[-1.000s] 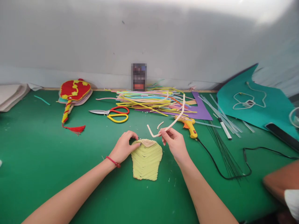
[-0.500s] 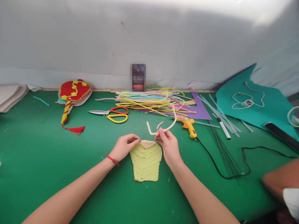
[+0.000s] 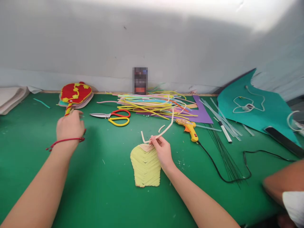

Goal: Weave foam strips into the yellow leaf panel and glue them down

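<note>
My right hand (image 3: 161, 150) pinches a bent cream pipe cleaner (image 3: 169, 127) between thumb and fingertips. Beneath it lies a flat yellow-green panel (image 3: 145, 167) of pipe cleaners in a chevron pattern, with a cream patch at its top edge; the hand covers its upper right corner. My left hand (image 3: 70, 126) is over the striped handle of a red and yellow fan (image 3: 75, 92), hiding the lower handle and tassel. Its visible fingers stretch apart to the right; the others are hidden. A short cream offcut (image 3: 161, 128) lies above the right hand.
Scissors (image 3: 118, 117) lie between the fan and a pile of coloured pipe cleaners (image 3: 152, 103). A yellow glue gun (image 3: 188, 126), its black cord, glue sticks, a marker (image 3: 225, 131) and thin wires lie right. A teal sheet (image 3: 256, 104) and another person's arm (image 3: 282, 179) are further right.
My left hand has left the panel's top edge and moved left and away from me to the fan handle. My right hand, with the pipe cleaner, has shifted slightly left over the panel.
</note>
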Tool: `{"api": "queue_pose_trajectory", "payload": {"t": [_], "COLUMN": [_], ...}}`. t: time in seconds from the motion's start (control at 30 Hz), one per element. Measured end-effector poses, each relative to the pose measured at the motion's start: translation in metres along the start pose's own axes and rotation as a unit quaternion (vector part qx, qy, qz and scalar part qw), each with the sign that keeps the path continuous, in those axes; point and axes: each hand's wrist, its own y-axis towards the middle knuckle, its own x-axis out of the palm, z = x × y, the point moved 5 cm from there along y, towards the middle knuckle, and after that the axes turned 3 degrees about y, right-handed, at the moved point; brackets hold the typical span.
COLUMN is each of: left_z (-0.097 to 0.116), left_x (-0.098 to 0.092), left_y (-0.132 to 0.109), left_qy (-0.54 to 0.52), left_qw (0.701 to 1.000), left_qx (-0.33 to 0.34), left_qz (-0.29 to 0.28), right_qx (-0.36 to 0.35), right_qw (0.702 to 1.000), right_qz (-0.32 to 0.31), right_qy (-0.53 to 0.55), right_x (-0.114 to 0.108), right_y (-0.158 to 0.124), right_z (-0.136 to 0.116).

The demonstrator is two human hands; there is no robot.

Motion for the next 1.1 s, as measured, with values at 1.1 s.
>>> {"api": "queue_pose_trajectory", "payload": {"t": [1.1], "left_z": [0.139], "left_x": [0.099], "left_y": [-0.109], "left_qy": [-0.611], "left_qw": [0.716], "left_qx": [-0.092], "left_qz": [-0.325], "right_qx": [-0.045], "right_qw": [0.999], "right_qz": [-0.002], "right_qy": [0.001], "right_x": [-0.009], "right_y": [0.004], "right_z": [-0.019]}}
